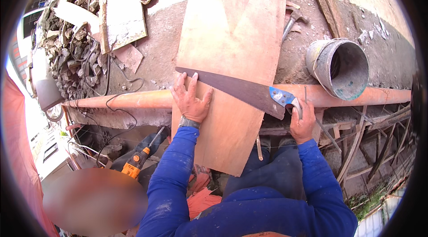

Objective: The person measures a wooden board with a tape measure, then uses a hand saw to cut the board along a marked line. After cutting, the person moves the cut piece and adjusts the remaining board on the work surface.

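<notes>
On a rubble-strewn concrete slab, a board (232,59) lies across an orange pipe (133,100). The left hand (191,101) presses flat on it; the right hand (302,123) grips the saw (243,92). The blade sits at the edge, cut seemingly barely begun.

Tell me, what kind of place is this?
Most likely a building site: rubble heaped on rough concrete, a cement-caked bucket, and a plywood board being cut with a handsaw.

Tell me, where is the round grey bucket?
In the head view, the round grey metal bucket lies tipped on its side at the upper right, against the long orange pipe, just above the right hand gripping the blue-handled hand saw.
</notes>
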`<state>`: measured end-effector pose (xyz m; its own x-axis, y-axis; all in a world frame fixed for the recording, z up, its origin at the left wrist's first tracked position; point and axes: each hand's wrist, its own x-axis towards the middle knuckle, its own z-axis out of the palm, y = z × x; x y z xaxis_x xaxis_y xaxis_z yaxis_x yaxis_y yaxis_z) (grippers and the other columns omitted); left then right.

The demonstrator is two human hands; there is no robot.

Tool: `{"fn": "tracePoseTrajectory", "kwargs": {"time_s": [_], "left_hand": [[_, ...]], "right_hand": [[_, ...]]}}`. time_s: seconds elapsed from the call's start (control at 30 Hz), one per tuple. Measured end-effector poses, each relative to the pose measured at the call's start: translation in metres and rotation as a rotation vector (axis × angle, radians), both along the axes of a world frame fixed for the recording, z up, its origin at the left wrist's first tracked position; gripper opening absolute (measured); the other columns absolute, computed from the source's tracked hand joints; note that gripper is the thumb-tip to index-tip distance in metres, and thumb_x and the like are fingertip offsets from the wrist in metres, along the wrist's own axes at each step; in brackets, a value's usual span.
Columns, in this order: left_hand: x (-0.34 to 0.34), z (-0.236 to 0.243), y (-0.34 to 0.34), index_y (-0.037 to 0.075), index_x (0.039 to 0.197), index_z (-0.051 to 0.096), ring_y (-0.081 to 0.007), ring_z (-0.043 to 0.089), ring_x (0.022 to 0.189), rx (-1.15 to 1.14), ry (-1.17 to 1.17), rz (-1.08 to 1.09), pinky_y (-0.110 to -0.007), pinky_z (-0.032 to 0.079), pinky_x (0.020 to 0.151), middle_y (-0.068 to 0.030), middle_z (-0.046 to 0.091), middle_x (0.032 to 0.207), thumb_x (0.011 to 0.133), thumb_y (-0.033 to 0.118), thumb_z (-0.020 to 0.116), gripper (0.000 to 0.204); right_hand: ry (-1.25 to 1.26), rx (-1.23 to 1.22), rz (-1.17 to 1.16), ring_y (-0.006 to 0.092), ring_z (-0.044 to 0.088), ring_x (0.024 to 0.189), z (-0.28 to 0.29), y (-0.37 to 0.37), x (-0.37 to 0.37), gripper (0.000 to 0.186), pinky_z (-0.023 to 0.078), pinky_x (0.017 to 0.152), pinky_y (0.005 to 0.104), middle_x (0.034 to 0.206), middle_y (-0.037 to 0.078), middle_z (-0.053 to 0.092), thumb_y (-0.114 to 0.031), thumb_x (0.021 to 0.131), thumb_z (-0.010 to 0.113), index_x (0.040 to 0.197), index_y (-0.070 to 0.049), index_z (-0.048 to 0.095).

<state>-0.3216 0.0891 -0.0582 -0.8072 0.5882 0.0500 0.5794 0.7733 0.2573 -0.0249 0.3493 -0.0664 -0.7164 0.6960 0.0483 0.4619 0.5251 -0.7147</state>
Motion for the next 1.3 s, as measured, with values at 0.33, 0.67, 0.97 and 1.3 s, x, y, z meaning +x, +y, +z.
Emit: {"fn": "tracePoseTrajectory", "kwargs": {"time_s": [0.33, 0.67, 0.97, 1.3], "left_hand": [[0.001, -0.001, -0.001, 0.012, 0.143, 0.066, -0.0411, 0.038, 0.151, 0.004, -0.038, 0.018, -0.071, 0.018, 0.124, -0.0189, 0.045, 0.159, 0.083, 0.047, 0.084, 0.071], [0.0, 0.006, 0.006, 0.009, 0.143, 0.066, -0.0443, 0.043, 0.143, 0.002, 0.002, -0.018, -0.057, 0.031, 0.12, -0.0235, 0.049, 0.155, 0.083, 0.035, 0.085, 0.069], [0.0, 0.006, 0.007, 0.009, 0.142, 0.067, -0.0434, 0.044, 0.143, 0.01, 0.006, -0.006, -0.056, 0.031, 0.121, -0.023, 0.049, 0.155, 0.081, 0.034, 0.085, 0.068], [0.0, 0.003, 0.003, 0.013, 0.14, 0.068, -0.0406, 0.04, 0.149, 0.009, -0.006, 0.018, -0.067, 0.02, 0.124, -0.02, 0.049, 0.155, 0.08, 0.041, 0.085, 0.069]], "right_hand": [[0.031, -0.067, -0.014, 0.0461, 0.067, 0.1, 0.0, 0.0, -0.001, 0.033, 0.055, 0.089, 0.0494, 0.115, 0.027, 0.065, -0.008, 0.096, 0.066, 0.126, 0.005, 0.066], [-0.01, -0.065, -0.002, 0.0513, 0.067, 0.111, -0.003, -0.001, 0.004, 0.041, 0.056, 0.095, 0.0525, 0.127, 0.032, 0.064, -0.006, 0.091, 0.068, 0.13, 0.005, 0.067], [0.024, -0.066, -0.018, 0.0484, 0.069, 0.1, -0.002, -0.001, 0.0, 0.036, 0.058, 0.086, 0.0511, 0.118, 0.029, 0.065, -0.005, 0.091, 0.068, 0.125, 0.006, 0.067], [-0.031, -0.008, -0.013, 0.0497, 0.068, 0.102, -0.001, -0.002, -0.001, 0.038, 0.057, 0.087, 0.052, 0.119, 0.029, 0.065, -0.006, 0.09, 0.069, 0.126, 0.004, 0.068]]}}
